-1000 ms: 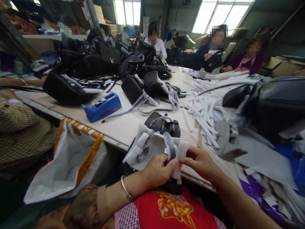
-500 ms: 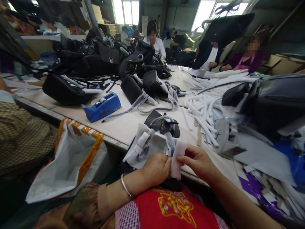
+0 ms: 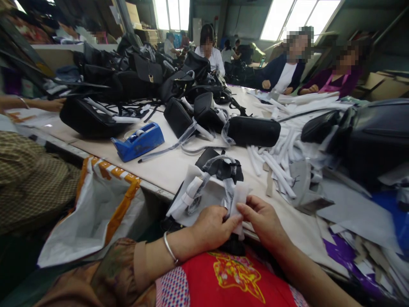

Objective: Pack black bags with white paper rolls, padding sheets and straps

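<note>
A black handbag point(image 3: 206, 158) lies at the table's near edge in front of me, with pale lining or packing showing inside it. One strap piece point(image 3: 188, 198) on its left side is wrapped in white foam. A white foam strip point(image 3: 240, 194) stands up at the bag's right side, around or against a plastic-covered strap point(image 3: 228, 192). My left hand point(image 3: 212, 228) is closed, its thumb pressed on the lower part of the strip. My right hand point(image 3: 263, 217) pinches the strip's right edge between thumb and fingers. What lies under the left fingers is hidden.
A blue tape dispenser point(image 3: 139, 140) stands left of the bag. Beyond lie several black bags point(image 3: 179, 119) and another bag point(image 3: 254, 131). White foam tubes point(image 3: 277, 168) are heaped to the right. An orange-edged white sack point(image 3: 86, 213) hangs open at lower left. Co-workers sit around.
My left thumb has moved right onto the foam strip, and the strip now sits closer against the strap. Across the table, a black bag that was in the air now lies on the table.
</note>
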A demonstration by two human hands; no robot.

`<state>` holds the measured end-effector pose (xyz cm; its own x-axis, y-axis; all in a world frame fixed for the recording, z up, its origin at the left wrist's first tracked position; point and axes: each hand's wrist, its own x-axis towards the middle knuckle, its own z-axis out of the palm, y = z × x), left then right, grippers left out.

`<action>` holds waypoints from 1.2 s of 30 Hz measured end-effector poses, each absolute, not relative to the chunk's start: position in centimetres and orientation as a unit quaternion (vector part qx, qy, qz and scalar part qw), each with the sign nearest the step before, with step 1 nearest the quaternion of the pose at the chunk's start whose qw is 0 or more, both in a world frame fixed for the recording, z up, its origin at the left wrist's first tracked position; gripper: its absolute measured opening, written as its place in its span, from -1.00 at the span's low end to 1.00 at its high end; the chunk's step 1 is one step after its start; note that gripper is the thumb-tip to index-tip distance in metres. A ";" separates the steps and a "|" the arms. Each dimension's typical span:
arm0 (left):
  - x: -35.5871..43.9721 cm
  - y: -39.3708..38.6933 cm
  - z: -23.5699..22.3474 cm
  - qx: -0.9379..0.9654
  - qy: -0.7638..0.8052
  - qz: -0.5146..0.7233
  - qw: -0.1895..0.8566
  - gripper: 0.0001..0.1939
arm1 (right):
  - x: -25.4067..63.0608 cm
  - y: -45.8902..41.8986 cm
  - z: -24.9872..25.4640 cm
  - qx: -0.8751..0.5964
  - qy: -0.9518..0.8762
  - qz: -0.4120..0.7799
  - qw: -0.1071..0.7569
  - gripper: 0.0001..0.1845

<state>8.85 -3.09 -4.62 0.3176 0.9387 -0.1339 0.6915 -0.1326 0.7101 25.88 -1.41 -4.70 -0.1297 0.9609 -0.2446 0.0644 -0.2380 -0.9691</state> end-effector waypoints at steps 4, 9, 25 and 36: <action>9.3 -3.0 -5.4 0.731 0.556 0.193 0.346 -0.39 | 27.2 -1.0 -4.3 -0.557 -0.591 0.469 0.348 -0.67; 9.3 -3.0 -5.4 0.743 0.569 0.172 0.309 -0.47 | 27.4 0.2 0.3 -0.441 -0.831 0.076 0.331 -0.65; 9.0 -2.6 -6.7 0.709 0.516 0.238 0.417 -0.63 | 23.6 4.2 2.5 -0.167 -0.979 0.118 0.013 -0.88; 8.9 -2.4 -5.5 0.704 0.513 0.245 0.425 -0.62 | 25.5 3.6 2.0 -0.225 -0.929 0.163 0.243 -0.86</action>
